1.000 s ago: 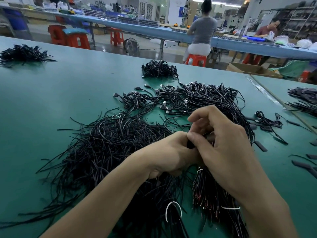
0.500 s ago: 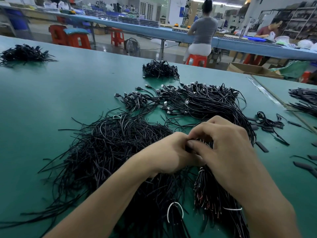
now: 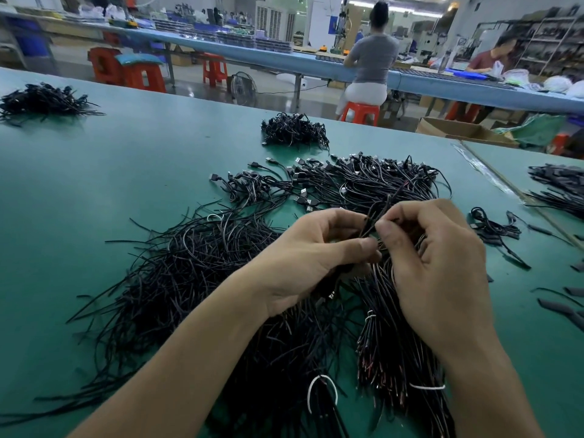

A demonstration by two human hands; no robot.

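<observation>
Both hands meet over the middle of the green surface (image 3: 126, 159), and the reason seems to be sorting. The left hand (image 3: 309, 257) pinches a few thin black wires (image 3: 373, 224) between thumb and forefinger. The right hand (image 3: 436, 270), fingers curled, nips the same strands just beside it, probably to tease 1 or 2 free from the rest. The wires are lifted a little above the tied bundle (image 3: 395, 349), which lies under the right wrist with its bared ends toward the person. A white tie (image 3: 426, 387) binds it, likely so that gathered strands stay together. The loose heap (image 3: 189, 273) sprawls to the left, within easy reach of the left hand, and I judge it to be stock. The USB-ended cables (image 3: 379, 181) lie just beyond the fingertips, apparently kept apart from the plain wire so the 2 kinds do not mix.
</observation>
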